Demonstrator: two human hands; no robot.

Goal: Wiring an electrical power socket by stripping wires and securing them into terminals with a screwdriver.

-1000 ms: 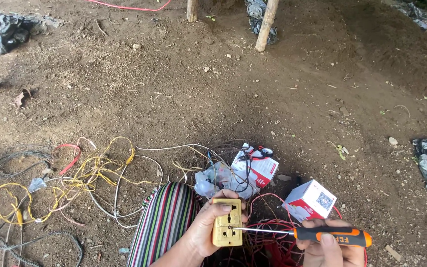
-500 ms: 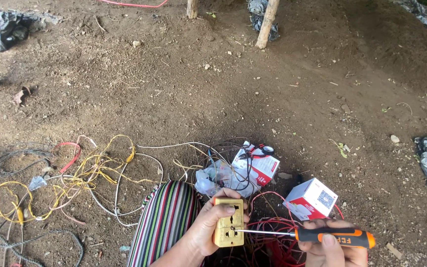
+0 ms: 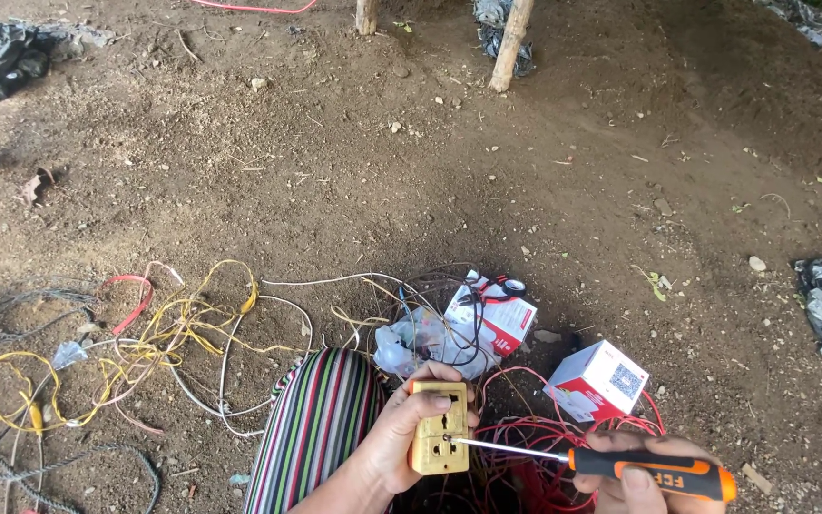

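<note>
Left hand [image 3: 401,443] wrapped around a gold-coloured socket plate [image 3: 440,426], right hand [image 3: 644,466] closed on an orange-handled screwdriver [image 3: 611,462].

Fingers of the left hand curl over the plate's top edge and hold it upright, face toward the camera, low in the middle of the view above a knee in striped cloth [image 3: 316,428]. The right hand grips the screwdriver's handle at the bottom right, with the shaft lying nearly level and its tip touching the lower part of the plate's face. Red wires [image 3: 525,457] tangle on the dirt ground [image 3: 411,171] just beneath both hands. Two red-and-white boxes [image 3: 599,381] sit just beyond them, and yellow and white wires [image 3: 173,324] sprawl to the left.
</note>
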